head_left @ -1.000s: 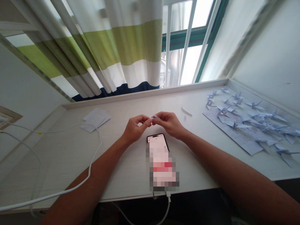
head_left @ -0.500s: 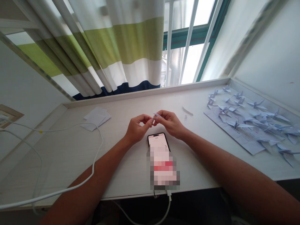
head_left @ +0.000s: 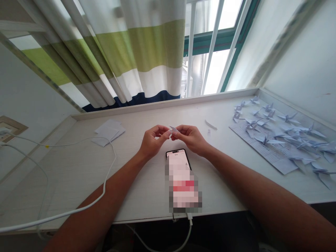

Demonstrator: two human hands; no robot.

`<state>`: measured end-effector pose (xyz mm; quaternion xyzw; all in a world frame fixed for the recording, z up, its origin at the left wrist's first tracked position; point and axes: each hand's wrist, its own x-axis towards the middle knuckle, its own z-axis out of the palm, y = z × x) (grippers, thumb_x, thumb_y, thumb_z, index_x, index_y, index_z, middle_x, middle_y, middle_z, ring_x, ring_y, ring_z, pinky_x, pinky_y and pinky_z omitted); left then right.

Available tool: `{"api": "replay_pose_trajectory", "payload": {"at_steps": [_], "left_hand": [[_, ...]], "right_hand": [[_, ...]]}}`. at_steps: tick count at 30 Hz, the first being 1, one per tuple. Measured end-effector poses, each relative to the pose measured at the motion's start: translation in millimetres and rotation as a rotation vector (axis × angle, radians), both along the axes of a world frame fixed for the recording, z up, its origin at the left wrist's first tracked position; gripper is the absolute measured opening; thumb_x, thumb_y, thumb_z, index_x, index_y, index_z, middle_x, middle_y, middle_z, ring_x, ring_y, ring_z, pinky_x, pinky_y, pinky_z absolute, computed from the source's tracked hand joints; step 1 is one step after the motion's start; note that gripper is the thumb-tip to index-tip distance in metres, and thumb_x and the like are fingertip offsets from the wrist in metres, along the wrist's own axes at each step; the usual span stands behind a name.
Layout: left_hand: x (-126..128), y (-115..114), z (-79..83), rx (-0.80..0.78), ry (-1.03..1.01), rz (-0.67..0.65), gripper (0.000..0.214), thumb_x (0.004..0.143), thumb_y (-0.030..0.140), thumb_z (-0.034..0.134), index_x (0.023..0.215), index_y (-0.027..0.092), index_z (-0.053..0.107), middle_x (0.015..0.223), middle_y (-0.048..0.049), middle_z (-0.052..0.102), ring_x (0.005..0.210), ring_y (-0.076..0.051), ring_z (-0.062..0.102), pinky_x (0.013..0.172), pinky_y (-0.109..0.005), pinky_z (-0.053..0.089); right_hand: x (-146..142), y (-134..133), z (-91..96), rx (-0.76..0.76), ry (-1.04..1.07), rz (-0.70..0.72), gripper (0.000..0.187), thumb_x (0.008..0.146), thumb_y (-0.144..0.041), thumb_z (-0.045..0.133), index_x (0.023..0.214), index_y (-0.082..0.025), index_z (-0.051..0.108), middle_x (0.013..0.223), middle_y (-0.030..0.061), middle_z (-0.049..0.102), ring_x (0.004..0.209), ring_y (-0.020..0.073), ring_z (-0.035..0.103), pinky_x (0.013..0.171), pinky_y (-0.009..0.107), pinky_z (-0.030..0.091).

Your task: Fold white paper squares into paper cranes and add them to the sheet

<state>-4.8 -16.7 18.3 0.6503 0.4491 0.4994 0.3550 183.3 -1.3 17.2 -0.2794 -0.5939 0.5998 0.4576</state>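
Just beyond the phone (head_left: pixel 181 175) | left hand (head_left: pixel 152 141) and right hand (head_left: pixel 191 138) both pinch small folded paper (head_left: pixel 173 128) | risk: uneven pull could tear or drop it

One digit on the phone, little else legible

The phone (head_left: pixel 181 159) lying on the tabletop (head_left: pixel 141 196) shows what looks like a "4" near the upper right of its screen. A short word sits at the screen's top edge, too small to make out, and the rest of the screen is blurred. The printed sheet (head_left: pixel 275 155) at the right carries rows of fine print, too small to read.
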Motion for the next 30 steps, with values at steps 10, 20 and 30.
{"api": "replay_pose_trajectory", "payload": {"at_steps": [10,20,30], "left_hand": [[-1.6,3.0,0.7,-0.023,-0.041,-0.032,0.024,0.084,0.04,0.074,0.082,0.016,0.075,0.074,-0.0054,0.075,0.07,-0.018,0.071,0.07,-0.032,0.056],[-4.5,-1.5,7.2,0.047,0.082,-0.011,0.024,0.089,0.036,0.066,0.099,0.016,0.074,0.087,-0.0068,0.078,0.075,-0.019,0.072,0.075,-0.032,0.057],[-2.6,0.3,5.6,0.008,0.075,-0.002,0.024,0.089,0.037,0.067,0.084,0.015,0.07,0.076,-0.0048,0.073,0.07,-0.017,0.069,0.069,-0.029,0.052]], "right_hand": [[-0.8,0.0,-2.6,0.052,-0.013,-0.004,0.036,0.078,-0.05,0.079,0.089,-0.017,0.073,0.086,0.0063,0.075,0.082,0.0176,0.068,0.083,0.036,0.055],[2.7,3.6,-3.2,-0.041,0.02,-0.02,0.035,0.077,-0.047,0.082,0.091,-0.016,0.073,0.084,0.0051,0.075,0.079,0.0167,0.069,0.083,0.036,0.055],[-1.0,0.2,-4.9,-0.022,-0.034,0.07,0.033,0.08,-0.047,0.079,0.091,-0.016,0.073,0.088,0.0055,0.074,0.086,0.0182,0.068,0.086,0.036,0.052]]}}
